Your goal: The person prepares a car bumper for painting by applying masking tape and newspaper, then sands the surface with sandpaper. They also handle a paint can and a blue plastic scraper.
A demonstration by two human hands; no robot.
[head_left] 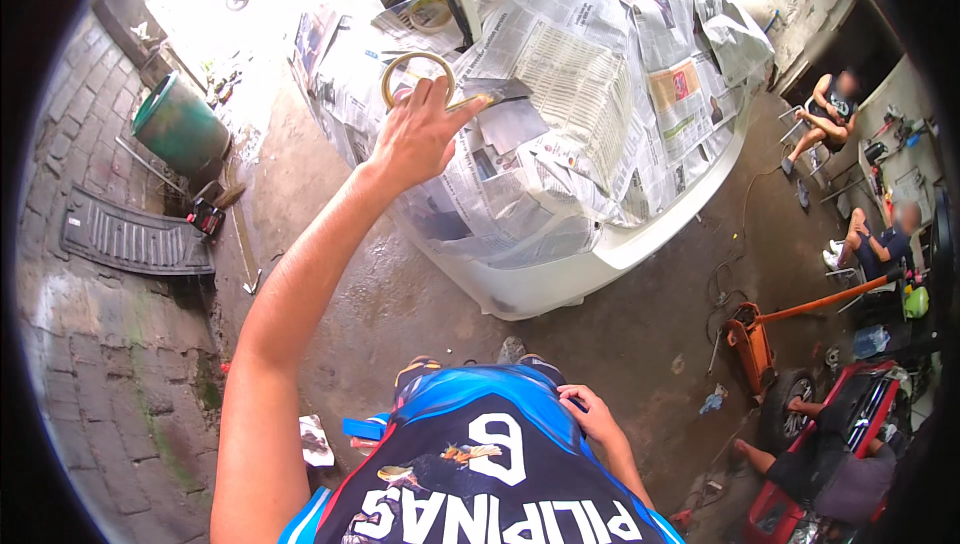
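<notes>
My left hand (pixel 415 139) is stretched out over a car's end (pixel 640 259) covered in newspaper sheets (pixel 570 74). Its fingers are closed on a roll of masking tape (pixel 388 79), whose ring stands up beyond the knuckles. The index finger points right, along a narrow yellowish edge beside a dark grey piece (pixel 497 90) lying on the paper. A second tape roll (pixel 430 14) appears farther back on the newspaper. Beside my waist, my right hand (pixel 595 419) rests against my blue and black jersey (pixel 470 444), its fingers loosely bent and slightly apart, with nothing visible in them.
A green drum (pixel 180 124) and a ribbed dark panel (pixel 135 232) stand left, near a broom (pixel 230 192). At right are an orange floor jack (pixel 748 344), a cable (pixel 745 204), a wheel (pixel 795 409) and a red frame (pixel 860 404). Several people sit along that side.
</notes>
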